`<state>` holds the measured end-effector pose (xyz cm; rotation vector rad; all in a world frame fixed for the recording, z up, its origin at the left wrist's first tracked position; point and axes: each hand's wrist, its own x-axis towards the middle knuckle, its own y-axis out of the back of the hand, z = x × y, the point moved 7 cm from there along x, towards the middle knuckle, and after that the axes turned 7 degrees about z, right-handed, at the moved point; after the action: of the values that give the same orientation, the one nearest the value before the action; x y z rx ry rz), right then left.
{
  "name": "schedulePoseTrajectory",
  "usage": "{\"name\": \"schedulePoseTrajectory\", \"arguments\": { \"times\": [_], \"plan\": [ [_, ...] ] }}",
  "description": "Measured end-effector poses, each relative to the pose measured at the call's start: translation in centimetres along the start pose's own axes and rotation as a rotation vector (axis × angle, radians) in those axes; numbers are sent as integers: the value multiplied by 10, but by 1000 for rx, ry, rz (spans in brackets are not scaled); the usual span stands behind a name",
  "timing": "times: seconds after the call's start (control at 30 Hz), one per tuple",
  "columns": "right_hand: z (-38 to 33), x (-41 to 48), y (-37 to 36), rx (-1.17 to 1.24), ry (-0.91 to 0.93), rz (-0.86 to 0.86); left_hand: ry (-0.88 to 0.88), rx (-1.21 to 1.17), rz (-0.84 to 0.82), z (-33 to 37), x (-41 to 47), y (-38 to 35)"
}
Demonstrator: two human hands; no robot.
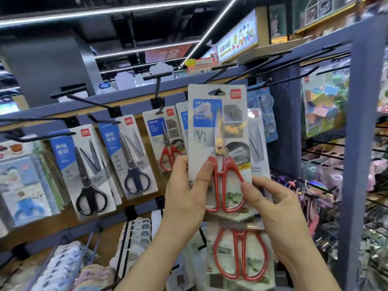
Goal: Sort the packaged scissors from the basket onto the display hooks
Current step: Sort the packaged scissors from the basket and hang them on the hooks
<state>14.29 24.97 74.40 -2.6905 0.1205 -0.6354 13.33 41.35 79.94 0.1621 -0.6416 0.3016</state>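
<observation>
Setting: shop pegboard carrying hooks.
Pack: red-handled scissors card, seeming stiff, light.
Grip: left hand and right hand are pinching its lower edges.

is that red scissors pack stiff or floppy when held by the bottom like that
Probably fairly stiff: the pack stands upright above both hands without visibly bending. Likely bottom-heavy, since the red handles sit low by the grip. The glossy blister may be a bit slippery.
</observation>
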Motion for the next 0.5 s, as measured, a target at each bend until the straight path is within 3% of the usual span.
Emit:
{"name": "schedulePoseTrajectory", "arguments": {
  "times": [0.27,0.5],
  "plan": [
    [6,5,2,21,-74,28,200,-87,-48,-1,18,5],
    [13,9,53,-218,-1,321,174,115,148,-42,63,16]
  ]
}}
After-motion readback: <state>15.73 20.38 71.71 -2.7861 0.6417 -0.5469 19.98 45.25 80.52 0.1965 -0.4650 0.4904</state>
